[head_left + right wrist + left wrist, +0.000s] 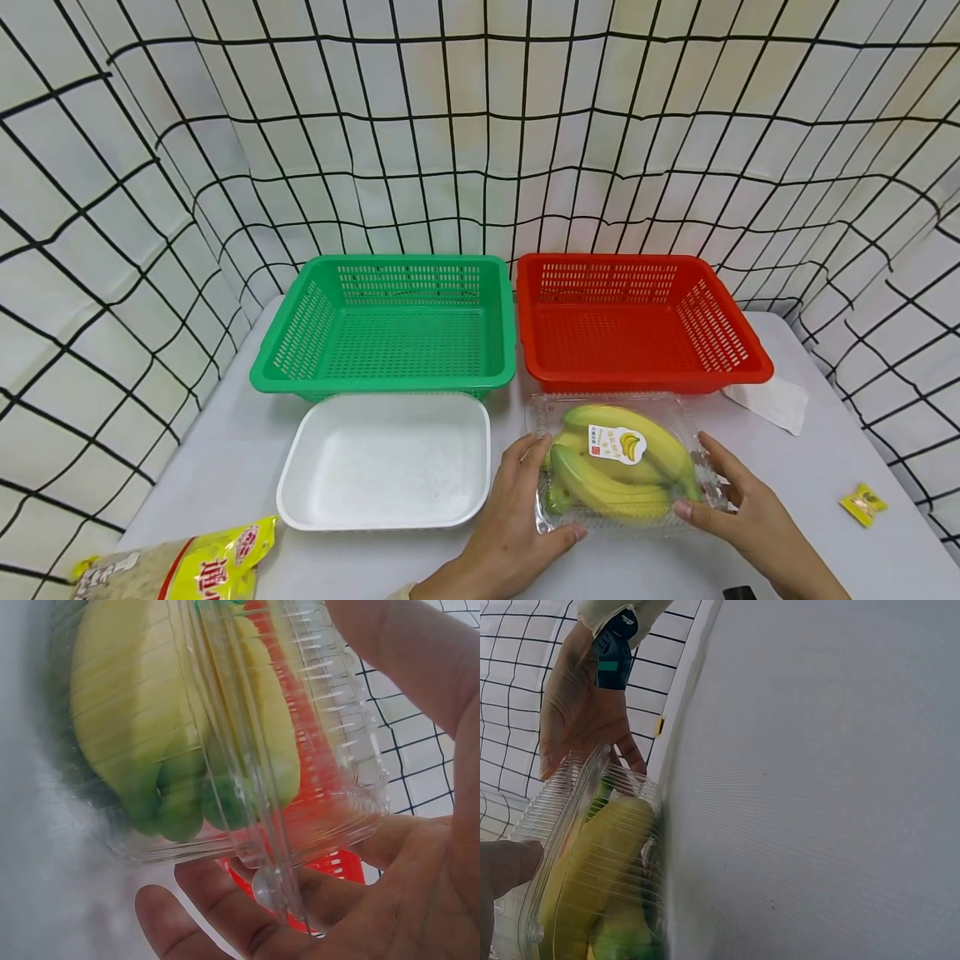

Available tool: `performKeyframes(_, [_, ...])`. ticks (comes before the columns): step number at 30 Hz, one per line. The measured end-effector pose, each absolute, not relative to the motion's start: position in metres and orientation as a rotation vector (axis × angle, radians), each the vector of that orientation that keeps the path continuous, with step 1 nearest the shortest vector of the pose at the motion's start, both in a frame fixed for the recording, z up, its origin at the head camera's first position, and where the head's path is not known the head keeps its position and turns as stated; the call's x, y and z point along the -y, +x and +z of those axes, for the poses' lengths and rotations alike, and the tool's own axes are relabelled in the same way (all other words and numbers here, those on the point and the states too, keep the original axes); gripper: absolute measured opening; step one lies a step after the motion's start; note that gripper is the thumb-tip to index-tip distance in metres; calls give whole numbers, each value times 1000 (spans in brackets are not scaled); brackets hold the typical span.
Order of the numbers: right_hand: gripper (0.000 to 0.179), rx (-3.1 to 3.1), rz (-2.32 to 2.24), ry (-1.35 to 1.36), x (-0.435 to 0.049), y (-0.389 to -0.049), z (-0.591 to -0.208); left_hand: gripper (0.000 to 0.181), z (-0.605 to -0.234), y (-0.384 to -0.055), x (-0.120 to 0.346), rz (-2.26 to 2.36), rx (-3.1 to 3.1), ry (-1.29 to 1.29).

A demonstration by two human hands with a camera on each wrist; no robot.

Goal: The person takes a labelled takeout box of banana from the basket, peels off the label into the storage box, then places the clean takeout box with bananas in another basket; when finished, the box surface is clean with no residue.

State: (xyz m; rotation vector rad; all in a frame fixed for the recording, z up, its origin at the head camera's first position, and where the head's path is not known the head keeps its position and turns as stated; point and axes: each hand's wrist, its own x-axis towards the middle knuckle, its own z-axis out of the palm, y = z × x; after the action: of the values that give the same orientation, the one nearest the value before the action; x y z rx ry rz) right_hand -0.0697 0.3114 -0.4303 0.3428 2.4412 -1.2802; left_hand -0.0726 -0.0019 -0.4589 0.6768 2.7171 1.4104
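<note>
A clear plastic clamshell box (517, 407) of bananas (622, 475) rests on the white table, its lid down and a white label on top. My left hand (510, 521) holds the box's left side, fingers along the side and thumb at the front corner. On the opposite side my right hand (750, 508) grips it, thumb at the front right corner and fingers around the right end. In the right wrist view the ribbed box wall (247, 825) lies between thumb and fingers. The left wrist view shows part of the left thumb (510, 866) against the box.
Behind stand a green basket (382, 385) and a red basket (645, 379). A white tray (390, 467) sits left of the box. At the front left lies a yellow printed bag (217, 567); a small yellow packet (862, 504) lies at right. Black netting (487, 112) surrounds the table.
</note>
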Motion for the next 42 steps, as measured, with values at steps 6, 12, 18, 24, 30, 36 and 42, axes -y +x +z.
performKeyframes(6, [109, -2431, -1295, 349, -313, -67, -433, 101, -460, -73, 1, 1431, -2714, 692])
performKeyframes(12, [111, -2424, -1306, 377, -313, -65, -433, 102, -460, -72, -1, 1435, -2706, 687])
performKeyframes(18, [110, -2421, -1313, 370, -314, -65, -435, 103, -458, -72, -2, 1436, -2669, 646])
performKeyframes(24, [108, -2440, -1292, 324, -314, -64, -434, 106, -459, -72, -2, 1443, -2643, 640])
performKeyframes(30, [101, -2586, -1260, 252, -312, -67, -423, 109, -464, -72, -1, 1474, -2621, 629])
performKeyframes(36, [86, -2869, -1165, 189, -304, -77, -398, 110, -465, -72, 0, 1531, -2555, 549])
performKeyframes(42, [56, -3046, -1027, -62, -295, -92, -374, 112, -464, -73, 1, 1563, -2501, 496])
